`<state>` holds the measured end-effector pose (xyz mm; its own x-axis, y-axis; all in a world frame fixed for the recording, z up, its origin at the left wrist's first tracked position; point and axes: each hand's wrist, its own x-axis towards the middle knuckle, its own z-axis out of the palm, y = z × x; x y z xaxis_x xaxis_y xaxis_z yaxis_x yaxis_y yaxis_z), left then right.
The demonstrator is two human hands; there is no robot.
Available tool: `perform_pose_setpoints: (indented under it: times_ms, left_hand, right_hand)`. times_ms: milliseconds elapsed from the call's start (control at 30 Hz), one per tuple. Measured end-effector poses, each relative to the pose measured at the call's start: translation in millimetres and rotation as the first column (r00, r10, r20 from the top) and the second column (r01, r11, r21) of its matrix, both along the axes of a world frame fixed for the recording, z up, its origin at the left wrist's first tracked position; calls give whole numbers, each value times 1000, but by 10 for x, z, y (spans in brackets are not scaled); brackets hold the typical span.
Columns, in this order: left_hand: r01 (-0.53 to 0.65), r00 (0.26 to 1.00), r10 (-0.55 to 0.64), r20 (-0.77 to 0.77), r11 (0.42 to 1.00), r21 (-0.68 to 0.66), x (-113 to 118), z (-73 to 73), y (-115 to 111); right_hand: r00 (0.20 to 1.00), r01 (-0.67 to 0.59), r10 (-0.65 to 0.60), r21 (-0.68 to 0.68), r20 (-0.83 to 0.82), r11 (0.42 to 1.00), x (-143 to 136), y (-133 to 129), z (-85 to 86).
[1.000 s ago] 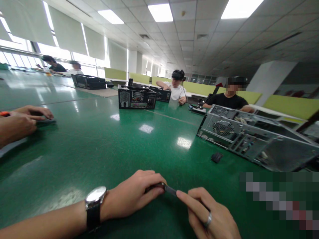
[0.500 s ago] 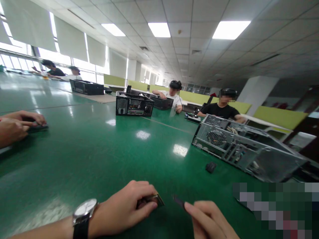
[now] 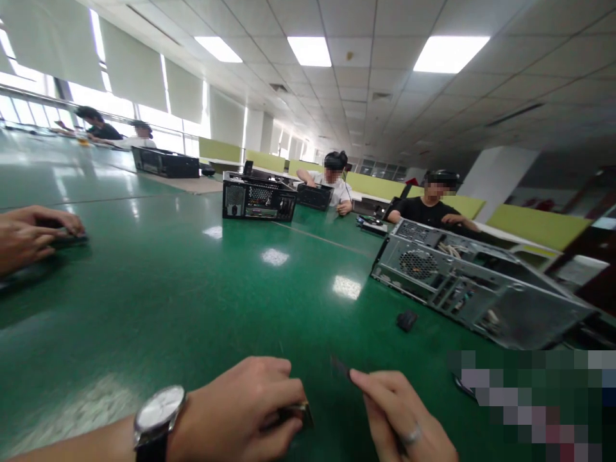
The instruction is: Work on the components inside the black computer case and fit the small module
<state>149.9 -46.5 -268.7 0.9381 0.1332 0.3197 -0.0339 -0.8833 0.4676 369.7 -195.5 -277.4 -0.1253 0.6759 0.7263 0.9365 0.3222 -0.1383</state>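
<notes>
A glossy green table (image 3: 192, 295) fills most of the view. On its right side lies a silver computer case (image 3: 524, 314), open along the top, with pale cables (image 3: 450, 250) inside and a round fan grille at its near end. Farther back are a black computer case (image 3: 260, 206), its slots facing this way, and another black case (image 3: 314, 196), where a person in a white shirt (image 3: 339, 191) has one hand at the top edge.

In front, the left hand (image 3: 240, 407) pinches a small thin card (image 3: 302, 407) between thumb and curled fingers. The right hand (image 3: 407, 410) grips a narrow dark strip (image 3: 341, 369), its tip clear of the card — a second ago the two met end to end. Both pieces are held above the near part of the table. A watch (image 3: 161, 410) sits on the left wrist; its dial marks are too small to read. A black scrap (image 3: 407, 320) lies near the silver case — and a ring (image 3: 411, 436) circles a right finger.
</notes>
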Motion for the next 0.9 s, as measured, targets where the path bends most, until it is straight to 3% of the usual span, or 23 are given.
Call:
perform_pose_setpoints:
  times_ms: [67,133,233,300,400,467,533,633,767,900]
  left_hand:
    - [6,999,-5,49,1000,-22,-19,19,-7]
    - [-58,992,75,98,984,-166,-32,50,10]
    - [-186,944,287,164,871,-454,-23,78,84]
    - [-197,904,379,198,781,-593,-5,69,142]
    - [-158,892,398,214,718,-678,14,34,195]
    - [-157,900,385,205,724,-672,16,11,205]
    - [-167,902,383,198,735,-657,17,-7,209]
    - [-175,896,394,204,736,-654,20,-23,217]
    - [-170,894,390,221,751,-638,23,-11,220]
    - [-194,909,369,194,787,-586,18,29,197]
  right_hand:
    - [999,42,-42,11,-30,999,65,26,53]
    - [988,135,-130,52,-84,989,118,57,81]
    - [982,178,-184,-102,-48,979,159,102,79]
    - [986,159,-165,-185,-16,970,161,108,76]
    - [986,138,-144,-77,-79,987,110,71,111]
    - [987,85,-93,-67,-134,994,29,34,151]
    - [987,-54,23,-189,-159,981,-83,7,188]
    - [963,-265,220,-372,-157,890,-241,-4,230]
    - [945,-315,318,-489,-79,814,-306,16,302]
    - [939,-294,336,-671,-71,681,-277,26,357]
